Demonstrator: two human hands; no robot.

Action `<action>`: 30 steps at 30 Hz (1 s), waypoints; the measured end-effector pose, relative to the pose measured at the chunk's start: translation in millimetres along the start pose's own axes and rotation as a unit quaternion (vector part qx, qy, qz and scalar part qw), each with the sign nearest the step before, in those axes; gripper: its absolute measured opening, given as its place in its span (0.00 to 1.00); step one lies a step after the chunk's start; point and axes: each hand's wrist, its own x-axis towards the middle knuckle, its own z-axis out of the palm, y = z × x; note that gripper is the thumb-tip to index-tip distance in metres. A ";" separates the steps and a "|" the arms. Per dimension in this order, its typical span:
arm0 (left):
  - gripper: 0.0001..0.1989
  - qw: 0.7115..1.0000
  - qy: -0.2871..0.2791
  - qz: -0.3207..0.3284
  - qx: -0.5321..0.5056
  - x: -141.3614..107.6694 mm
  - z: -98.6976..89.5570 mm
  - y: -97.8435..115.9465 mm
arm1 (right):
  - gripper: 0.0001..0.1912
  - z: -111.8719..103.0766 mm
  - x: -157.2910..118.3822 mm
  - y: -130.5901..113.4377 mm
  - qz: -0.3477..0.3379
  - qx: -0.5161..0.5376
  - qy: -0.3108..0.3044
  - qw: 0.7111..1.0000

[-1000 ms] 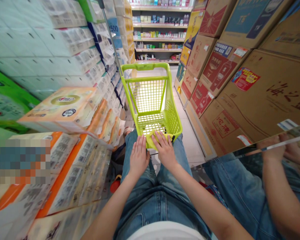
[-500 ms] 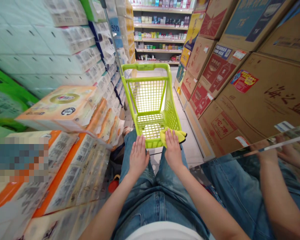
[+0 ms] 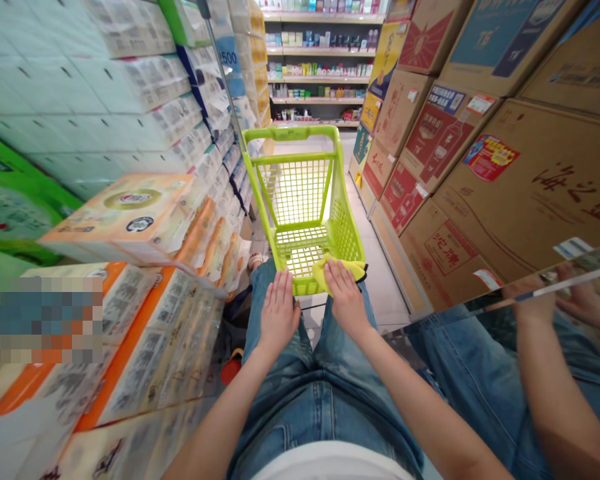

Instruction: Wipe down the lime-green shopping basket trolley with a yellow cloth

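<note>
A lime-green plastic shopping basket cart (image 3: 354, 227) stands in front of my knees, its grid-like floor and sides showing. My left hand (image 3: 280, 308) lies flat at the near left corner, fingers stretched out over the rim and holding nothing. At the near right corner, my right hand (image 3: 347, 297) presses a yellow cloth (image 3: 356, 268) with a black edge against the rim. Its fingers rest over the cloth, and part of the cloth sticks out to the right. The palm side of both hands is hidden.
Packs of tissue paper (image 3: 130, 207) are stacked on the left. Cardboard cartons (image 3: 480, 220) rise along the right, above a mirror-like panel (image 3: 480, 373) reflecting my legs and arms. A shelf of goods (image 3: 320, 80) stands at the aisle's far end.
My right hand and the yellow cloth have shifted slightly left along the near rim. My left hand stays at its corner. The cart has barely moved.
</note>
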 end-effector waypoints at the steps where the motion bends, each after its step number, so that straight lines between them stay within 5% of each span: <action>1: 0.36 1.000 0.000 0.001 -0.001 0.2 0.2 0.6 | 0.42 -4.5 -2.3 12.3 0.015 -0.004 0.007 1.000; 6: 0.37 1.000 0.003 -0.002 -0.009 0.2 0.3 2.8 | 0.44 -10.6 -4.7 31.8 0.080 -0.017 0.036 0.996; 14: 0.36 1.000 0.001 -0.002 -0.008 0.4 -1.8 -0.6 | 0.38 24.5 11.8 -63.0 0.042 0.013 0.007 0.999; 17: 0.36 1.000 -0.004 0.002 -0.002 -0.1 -2.5 -2.0 | 0.36 25.4 14.3 -75.3 0.030 0.007 -0.005 1.000; 22: 0.35 1.000 0.002 0.003 -0.004 -1.1 -0.9 -2.1 | 0.39 5.5 2.8 -35.4 -0.004 -0.017 -0.026 1.000; 27: 0.36 1.000 -0.001 0.001 -0.010 -0.3 -1.0 0.3 | 0.44 -15.0 -7.9 25.4 0.043 -0.035 0.005 0.998; 30: 0.36 1.000 0.000 -0.004 -0.017 0.2 -1.0 1.6 | 0.45 -14.6 -7.5 33.6 0.073 -0.029 0.028 0.997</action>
